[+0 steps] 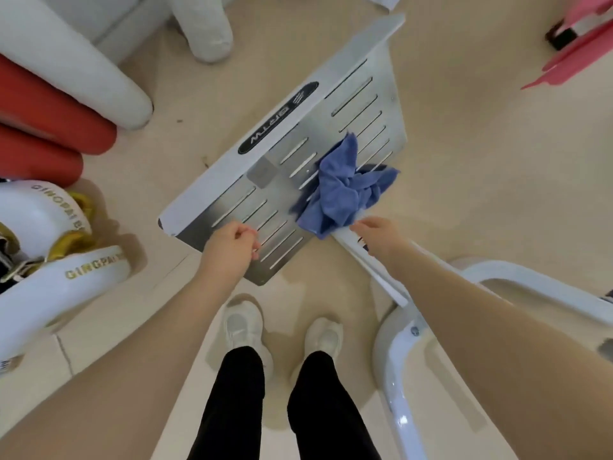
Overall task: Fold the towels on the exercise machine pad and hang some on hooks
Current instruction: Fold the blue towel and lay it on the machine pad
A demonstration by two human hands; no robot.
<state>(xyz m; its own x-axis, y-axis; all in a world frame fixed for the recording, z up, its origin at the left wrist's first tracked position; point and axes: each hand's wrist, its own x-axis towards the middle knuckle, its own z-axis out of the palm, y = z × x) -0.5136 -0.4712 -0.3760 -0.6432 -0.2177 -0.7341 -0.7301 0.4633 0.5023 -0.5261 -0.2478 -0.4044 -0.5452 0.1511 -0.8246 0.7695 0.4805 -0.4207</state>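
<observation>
- Blue towel (340,190) crumpled in a heap on the slotted metal plate (238,210) of the exercise machine, toward its right edge.
- Left hand (230,247) over the plate's near edge, fingers curled in loosely, holding nothing visible.
- Right hand (376,235) just beside the towel's near corner, fingers reaching toward it, resting by a white bar (371,263); cannot tell whether touching the cloth.
- White sneakers (245,327) on beige floor (481,180) below.
- Red and white padded rollers (56,104) at upper left.
</observation>
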